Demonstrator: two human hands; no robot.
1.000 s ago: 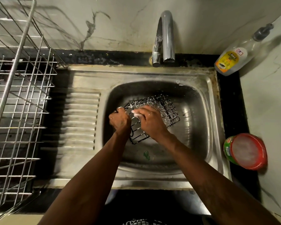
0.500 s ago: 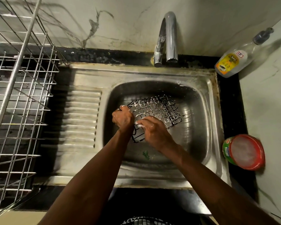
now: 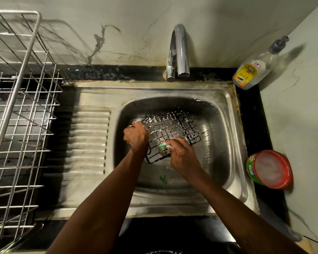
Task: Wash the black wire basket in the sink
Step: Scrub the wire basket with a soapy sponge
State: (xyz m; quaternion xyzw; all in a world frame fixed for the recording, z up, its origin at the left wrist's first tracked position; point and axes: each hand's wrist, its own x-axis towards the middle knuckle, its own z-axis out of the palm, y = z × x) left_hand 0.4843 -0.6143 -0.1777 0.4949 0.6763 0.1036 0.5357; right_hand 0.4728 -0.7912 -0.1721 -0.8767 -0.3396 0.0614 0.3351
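In the sink (image 3: 154,88), the left hand (image 3: 136,136) is gripping the wire basket (image 3: 174,125) while the right hand (image 3: 182,154) is pinching a green scrubber (image 3: 162,145) against it

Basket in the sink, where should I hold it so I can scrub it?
Probably grip the basket by its left rim corner, coming from the left, as the left hand does. It stands tilted in the sink, so holding that edge wire props it and leaves the soapy mesh free for the right hand, which pinches a green scrubber.
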